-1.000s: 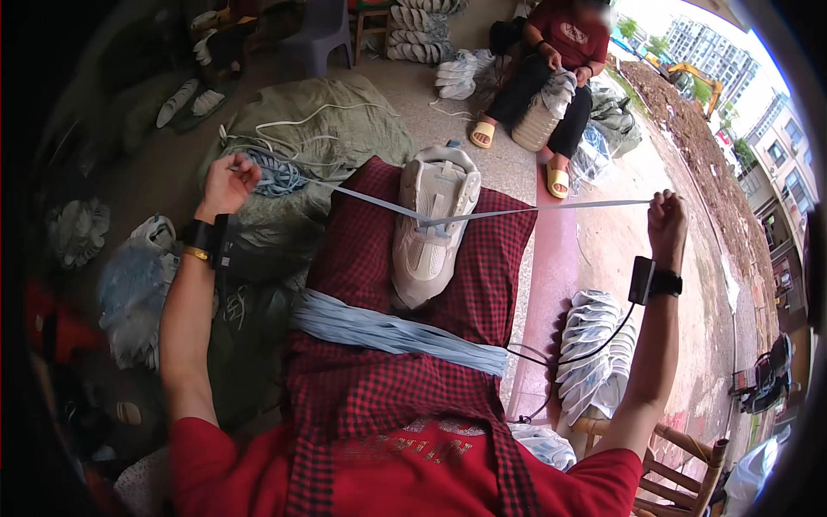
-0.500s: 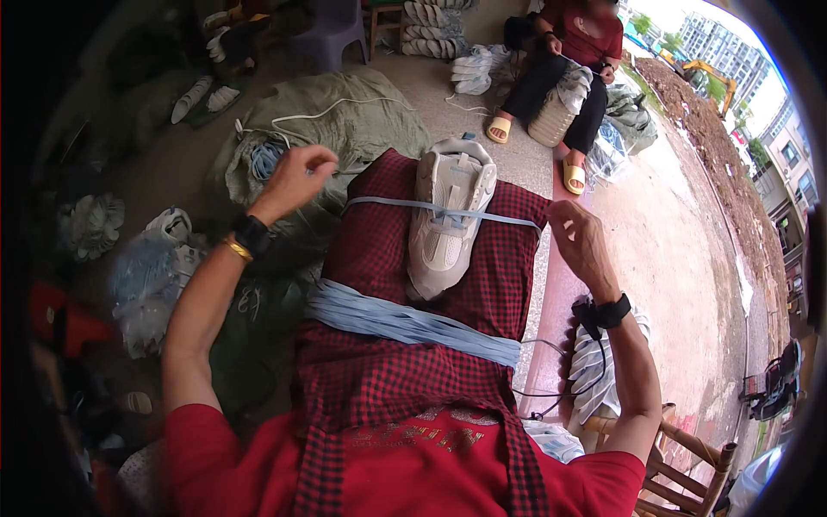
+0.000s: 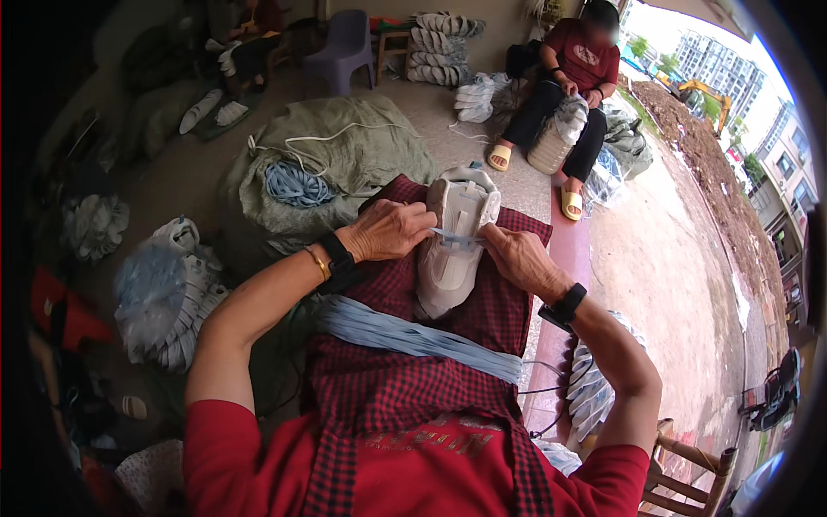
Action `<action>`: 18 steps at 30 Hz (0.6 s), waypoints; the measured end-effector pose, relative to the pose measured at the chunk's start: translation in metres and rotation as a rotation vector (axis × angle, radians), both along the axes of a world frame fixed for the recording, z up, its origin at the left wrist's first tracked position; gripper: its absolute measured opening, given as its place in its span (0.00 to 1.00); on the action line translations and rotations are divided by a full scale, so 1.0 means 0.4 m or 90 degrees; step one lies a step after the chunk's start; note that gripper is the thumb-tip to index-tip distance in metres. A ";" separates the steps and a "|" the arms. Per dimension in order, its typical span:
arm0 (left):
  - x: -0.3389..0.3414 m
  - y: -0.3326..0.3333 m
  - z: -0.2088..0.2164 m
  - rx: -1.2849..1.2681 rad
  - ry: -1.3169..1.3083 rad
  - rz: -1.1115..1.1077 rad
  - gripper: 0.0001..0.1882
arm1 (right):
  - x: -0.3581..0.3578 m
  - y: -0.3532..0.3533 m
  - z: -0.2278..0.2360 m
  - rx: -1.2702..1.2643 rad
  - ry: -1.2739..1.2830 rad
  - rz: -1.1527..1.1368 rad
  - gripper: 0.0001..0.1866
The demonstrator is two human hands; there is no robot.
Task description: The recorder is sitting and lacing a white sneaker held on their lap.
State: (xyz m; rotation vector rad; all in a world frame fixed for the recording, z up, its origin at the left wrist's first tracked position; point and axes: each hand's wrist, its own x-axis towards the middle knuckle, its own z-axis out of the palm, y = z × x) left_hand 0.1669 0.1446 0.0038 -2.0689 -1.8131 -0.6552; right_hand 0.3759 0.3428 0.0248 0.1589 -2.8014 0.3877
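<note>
My left hand [image 3: 392, 231] and right hand [image 3: 525, 260] pinch the lace [image 3: 457, 238] across the shoe [image 3: 449, 269]; best draw it flat, evenly.

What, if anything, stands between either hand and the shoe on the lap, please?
Nothing visible does: the left hand and right hand are right at the shoe, pinching the pale blue lace across it.
</note>
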 end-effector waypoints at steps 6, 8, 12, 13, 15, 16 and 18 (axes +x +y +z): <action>-0.042 -0.027 -0.025 -0.073 -0.013 0.011 0.04 | 0.039 0.048 0.002 0.101 -0.019 0.016 0.07; -0.032 -0.052 -0.016 -0.111 -0.018 0.066 0.03 | 0.032 0.050 -0.030 0.057 -0.007 0.034 0.05; -0.017 -0.035 -0.018 -0.091 -0.057 0.040 0.03 | 0.045 0.042 -0.045 0.064 0.024 -0.012 0.05; -0.014 -0.035 -0.018 -0.099 -0.056 0.044 0.03 | 0.048 0.041 -0.047 0.063 0.036 -0.018 0.05; -0.011 -0.032 -0.018 -0.110 -0.049 0.048 0.02 | 0.050 0.042 -0.053 0.064 0.061 -0.024 0.05; -0.012 -0.030 -0.020 -0.124 -0.043 0.054 0.02 | 0.049 0.043 -0.055 0.064 0.071 -0.021 0.05; -0.012 -0.031 -0.024 -0.127 -0.032 0.050 0.02 | 0.056 0.040 -0.058 0.058 0.049 -0.025 0.06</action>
